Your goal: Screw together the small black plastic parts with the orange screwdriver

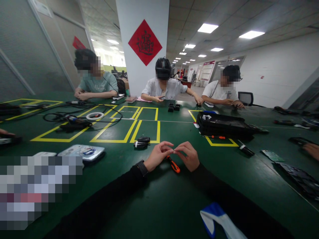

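Observation:
My left hand [159,155] and my right hand [188,156] meet fingertip to fingertip above the green table [149,199]. Both are closed in a pinch, and whatever lies between the fingertips is too small to make out. Just below them an orange and black screwdriver [174,165] rests on the table, its upper end partly hidden by my fingers. Several black cylindrical parts [142,142] lie beyond my left hand. A dark watch band [142,168] circles my left wrist.
Stacked black trays [224,124] stand at the back right. A phone [82,152] lies on the left, near coiled black cables [74,121]. A blue and white cloth strap [219,217] is by my right forearm. Three people sit across the table; further hands show at both sides.

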The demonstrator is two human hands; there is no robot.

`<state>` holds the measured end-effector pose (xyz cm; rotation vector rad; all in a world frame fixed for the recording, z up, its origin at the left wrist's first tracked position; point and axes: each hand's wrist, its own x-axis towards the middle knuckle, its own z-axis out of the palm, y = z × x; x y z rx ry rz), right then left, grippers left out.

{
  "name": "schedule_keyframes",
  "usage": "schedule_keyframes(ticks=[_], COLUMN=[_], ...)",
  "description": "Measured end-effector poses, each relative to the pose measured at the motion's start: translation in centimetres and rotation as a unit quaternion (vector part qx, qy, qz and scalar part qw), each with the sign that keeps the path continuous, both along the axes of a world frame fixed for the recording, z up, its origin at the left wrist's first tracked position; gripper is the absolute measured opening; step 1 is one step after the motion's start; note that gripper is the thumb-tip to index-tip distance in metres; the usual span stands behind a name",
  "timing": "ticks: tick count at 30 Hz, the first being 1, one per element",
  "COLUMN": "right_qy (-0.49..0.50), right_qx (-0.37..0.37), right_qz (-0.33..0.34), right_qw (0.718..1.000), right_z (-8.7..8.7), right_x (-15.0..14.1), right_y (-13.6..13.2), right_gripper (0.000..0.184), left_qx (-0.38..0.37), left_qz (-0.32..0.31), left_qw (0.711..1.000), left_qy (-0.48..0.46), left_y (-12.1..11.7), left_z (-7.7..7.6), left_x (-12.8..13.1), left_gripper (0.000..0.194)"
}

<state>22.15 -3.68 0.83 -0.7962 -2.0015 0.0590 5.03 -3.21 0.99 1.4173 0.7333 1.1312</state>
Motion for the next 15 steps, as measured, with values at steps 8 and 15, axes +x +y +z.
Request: schedule_keyframes(ticks=[8,15], right_qy=[-0.111,-0.111], right_qx=[0.038,0.020], right_qz=[-0.005,-0.519], right_qw=[0.993,0.848], right_z=[1.0,-0.1], right_x=[3.7,23.8], right_y=[2.8,3.8], right_gripper=[0.012,0.017], left_qx=[0.211,0.308], left_qz=[0.062,-0.017], left_qw=[0.949,0.852], left_qy=[0.227,0.422], left_y=[-1.2,-2.3], left_z=[0.6,0.1], left_x=[0.4,0.4], left_gripper=[0.034,0.038])
